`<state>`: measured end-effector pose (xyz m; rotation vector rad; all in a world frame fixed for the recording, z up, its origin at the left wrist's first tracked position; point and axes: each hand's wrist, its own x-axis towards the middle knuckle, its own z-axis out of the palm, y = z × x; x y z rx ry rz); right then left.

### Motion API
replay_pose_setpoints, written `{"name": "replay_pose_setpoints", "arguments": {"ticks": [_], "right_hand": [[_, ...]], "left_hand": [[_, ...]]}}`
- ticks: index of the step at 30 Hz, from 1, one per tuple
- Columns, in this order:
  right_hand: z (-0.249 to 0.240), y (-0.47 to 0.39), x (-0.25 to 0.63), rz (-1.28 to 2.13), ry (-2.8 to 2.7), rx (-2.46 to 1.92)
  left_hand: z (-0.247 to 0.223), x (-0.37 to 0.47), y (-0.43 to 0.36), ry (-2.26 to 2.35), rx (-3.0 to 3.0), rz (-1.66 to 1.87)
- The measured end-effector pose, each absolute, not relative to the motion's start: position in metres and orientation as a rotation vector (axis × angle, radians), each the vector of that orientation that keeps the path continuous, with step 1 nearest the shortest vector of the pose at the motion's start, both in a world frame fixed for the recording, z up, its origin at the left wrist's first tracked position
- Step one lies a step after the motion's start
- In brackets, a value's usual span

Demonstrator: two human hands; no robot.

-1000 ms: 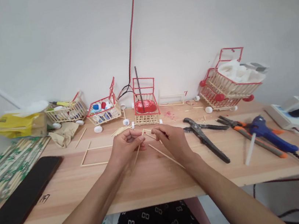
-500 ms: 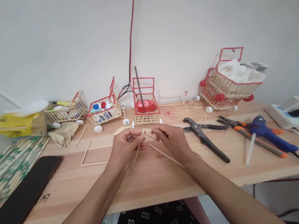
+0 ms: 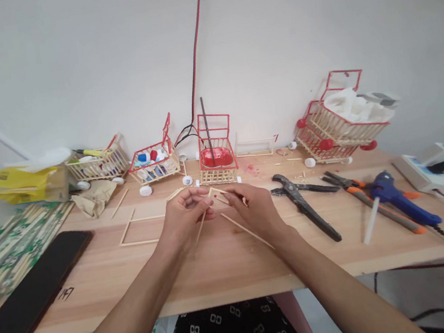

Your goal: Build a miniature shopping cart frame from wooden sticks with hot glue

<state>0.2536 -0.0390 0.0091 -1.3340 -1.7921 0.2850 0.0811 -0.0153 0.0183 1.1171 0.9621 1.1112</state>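
Observation:
My left hand (image 3: 185, 215) is closed in a pinch on one side of a small frame of thin wooden sticks (image 3: 210, 192). My right hand (image 3: 256, 210) pinches the other side, fingers pressed together. The sticks meet at a corner between my fingertips, and the rest is partly hidden by the hands. One long leg of the frame slants down below my left fingers. A loose wooden stick (image 3: 247, 231) lies on the table beside my right wrist. Left of my left hand rests a rectangular stick frame (image 3: 127, 234), its right end covered by the hand.
Along the wall stand stick-built carts: a red-trimmed cart with bottle caps (image 3: 154, 165), one holding a red container (image 3: 216, 157), and a bigger cart (image 3: 337, 136). Black cutters (image 3: 304, 207), orange-handled pliers (image 3: 371, 203) and a blue glue gun (image 3: 404, 201) lie right; a phone (image 3: 40, 285) lies left.
The held frame has tilted, its corner now pointing more upward and slightly left. Both hands have shifted slightly left and keep their pinches.

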Motion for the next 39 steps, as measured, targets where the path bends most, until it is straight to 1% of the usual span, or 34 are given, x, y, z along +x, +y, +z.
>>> {"name": "replay_pose_setpoints", "arguments": {"ticks": [7,18,30,39], "right_hand": [[0.0086,-0.0382,0.2551,0.208,-1.802,-1.261],[0.007,-0.0382,0.256,0.223,-1.829,-1.255],[0.0064,-0.0376,0.2572,0.149,-1.808,-1.309],[0.0084,-0.0396,0.2567,0.177,-1.815,-1.299]], "left_hand": [[0.0221,0.0835,-0.0183,0.963,1.168,1.14],[0.02,0.087,-0.0206,0.994,1.171,1.166],[0.0228,0.083,-0.0186,1.015,1.131,1.146],[0.0196,0.0848,-0.0191,1.039,1.113,1.143]]}}
